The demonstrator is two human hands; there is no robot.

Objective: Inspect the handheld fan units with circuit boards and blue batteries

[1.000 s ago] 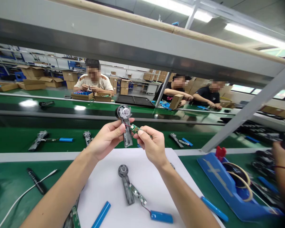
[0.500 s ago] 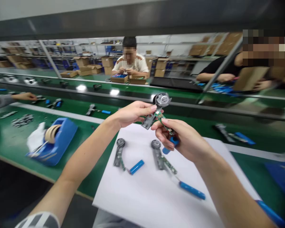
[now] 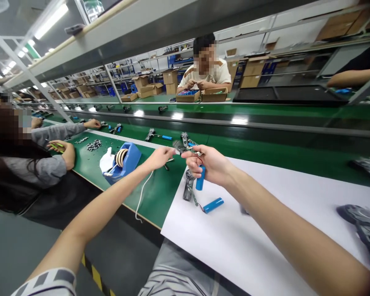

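My right hand (image 3: 210,165) is closed around a green circuit board, with a grey device housing (image 3: 179,146) at its fingertips and a blue battery cell (image 3: 200,178) hanging below. My left hand (image 3: 162,157) is pinched right beside the round end of that housing. A small pale bit shows at its fingertips, too blurred to name. Under my right hand, on a white sheet (image 3: 234,250), lies a similar grey housing (image 3: 188,190) wired to a blue battery cell (image 3: 213,205). Another grey housing (image 3: 362,224) rests at the sheet's right side, partly cut off.
A blue tape dispenser (image 3: 131,162) stands on the green bench left of my hands, near a white cord (image 3: 142,191). More housings (image 3: 150,134) line the bench beyond. One co-worker (image 3: 57,156) sits at left, another (image 3: 205,74) opposite behind cardboard trays (image 3: 215,95).
My view has swung left, bringing the left co-worker into sight. The housing and battery have moved left over the sheet's edge with my hands. My left fingers have shifted to the housing's round end.
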